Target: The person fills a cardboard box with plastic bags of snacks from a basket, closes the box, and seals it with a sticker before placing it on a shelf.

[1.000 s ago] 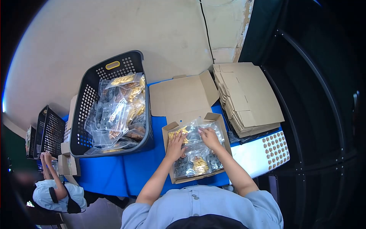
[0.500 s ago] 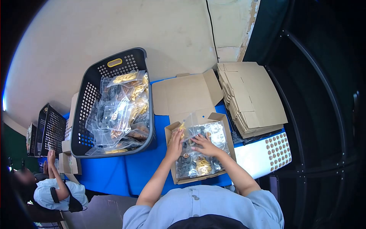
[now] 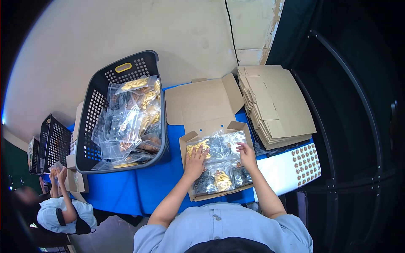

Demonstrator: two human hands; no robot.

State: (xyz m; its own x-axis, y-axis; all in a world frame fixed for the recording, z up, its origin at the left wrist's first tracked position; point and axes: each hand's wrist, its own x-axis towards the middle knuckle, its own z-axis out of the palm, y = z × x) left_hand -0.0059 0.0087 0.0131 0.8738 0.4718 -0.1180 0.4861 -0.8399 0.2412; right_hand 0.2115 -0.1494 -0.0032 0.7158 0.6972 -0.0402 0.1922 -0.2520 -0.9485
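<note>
An open cardboard box (image 3: 188, 137) sits in front of me with its lid folded back, holding several clear bags of dark and yellow pieces. My left hand (image 3: 194, 164) lies with fingers spread on a bag of yellow pieces (image 3: 197, 146) at the box's upper left. Over the right side of the box is my right hand (image 3: 247, 157), its fingers apart at the edge of a clear bag (image 3: 233, 141). Another bag with yellow pieces (image 3: 222, 180) lies near the box's front edge, between bags of dark pieces.
A black basket (image 3: 164, 141) full of bags stands at the left. Flattened cardboard boxes (image 3: 280, 105) are stacked at the right, above a sheet of round stickers (image 3: 306, 164). At far left a co-worker (image 3: 63, 215) holds a small bag near more baskets.
The yellow bag by my left hand now lies flat at the box's upper left. My right hand has moved right, from the middle of the box toward its right side.
</note>
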